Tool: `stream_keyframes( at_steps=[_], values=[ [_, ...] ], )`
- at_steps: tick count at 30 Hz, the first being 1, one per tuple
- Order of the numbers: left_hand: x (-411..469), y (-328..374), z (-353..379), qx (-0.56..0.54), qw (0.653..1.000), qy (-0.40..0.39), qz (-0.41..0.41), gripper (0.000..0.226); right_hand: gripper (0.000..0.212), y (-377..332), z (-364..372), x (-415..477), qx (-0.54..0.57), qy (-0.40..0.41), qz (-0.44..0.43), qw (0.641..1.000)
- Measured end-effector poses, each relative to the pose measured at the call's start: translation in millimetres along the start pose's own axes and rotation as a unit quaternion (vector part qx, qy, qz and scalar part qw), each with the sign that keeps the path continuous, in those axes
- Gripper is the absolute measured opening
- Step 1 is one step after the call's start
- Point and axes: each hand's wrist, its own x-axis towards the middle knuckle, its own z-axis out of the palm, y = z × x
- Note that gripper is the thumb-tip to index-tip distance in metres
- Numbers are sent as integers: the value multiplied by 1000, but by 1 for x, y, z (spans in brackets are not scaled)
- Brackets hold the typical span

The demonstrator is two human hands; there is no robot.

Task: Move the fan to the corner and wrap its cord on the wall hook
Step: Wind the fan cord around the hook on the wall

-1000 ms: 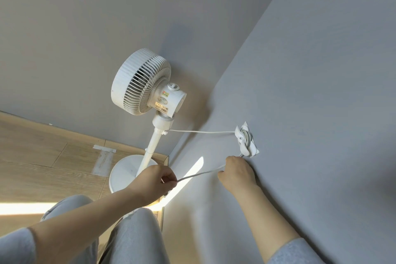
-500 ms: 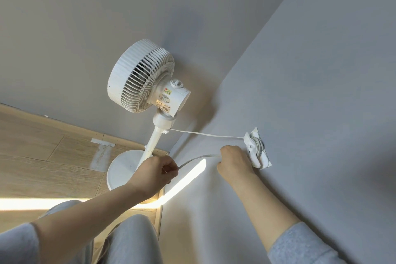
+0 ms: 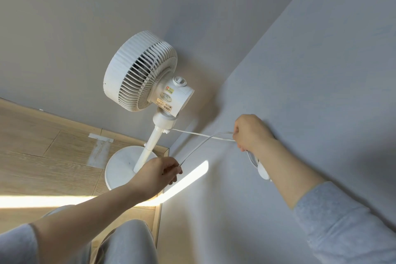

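Observation:
A white pedestal fan (image 3: 147, 77) stands in the room's corner on its round base (image 3: 122, 165). Its thin white cord (image 3: 199, 134) runs from the pole to the right wall. My right hand (image 3: 249, 132) is closed on the cord against that wall, above the white wall hook (image 3: 260, 167), which my forearm mostly hides; coils of cord show at the hook. My left hand (image 3: 158, 172) pinches a loose loop of the same cord lower down, in front of the fan's base.
Grey walls meet in the corner behind the fan. Wood floor (image 3: 42, 146) with a strip of tape (image 3: 100, 137) lies to the left. A sunlit streak (image 3: 188, 176) crosses floor and wall. My knees in grey trousers (image 3: 126, 242) are at the bottom.
My right hand has risen from below the hook to above it, carrying the cord up the wall. The hook has slipped behind my forearm. The left hand still holds the cord's slack.

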Motion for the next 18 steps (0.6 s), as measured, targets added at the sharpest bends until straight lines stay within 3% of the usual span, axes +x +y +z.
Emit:
stream_keyframes(
  at_steps=[13, 18],
  values=[
    [17, 14, -2, -11, 999, -4, 33, 21, 23, 24, -32, 13, -98, 40, 16, 994],
    [16, 27, -5, -12, 998, 5, 57, 22, 25, 32, -45, 3, -89, 56, 24, 994]
  ],
)
